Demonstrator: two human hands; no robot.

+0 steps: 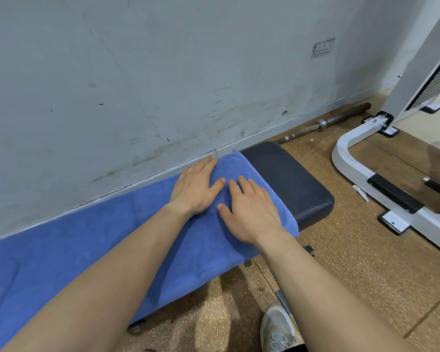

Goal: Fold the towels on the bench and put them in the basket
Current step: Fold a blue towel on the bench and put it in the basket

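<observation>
Gym bench (pixel 285 179) by wall (pixel 137 72) | 1 blue towel (pixel 99 237) | left hand (pixel 196 189), right hand (pixel 249 212): both flat on towel, fingers straight

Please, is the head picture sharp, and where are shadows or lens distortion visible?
Head view: soft even light, no glare; the blue towel, left hand and right hand look sharp; a dim shadow lies on the floor under the bench; the wide lens seems to enlarge the forearms at the bottom edge.

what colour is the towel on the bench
Blue, a plain towel with stitched edging; the head view shows it.
</observation>
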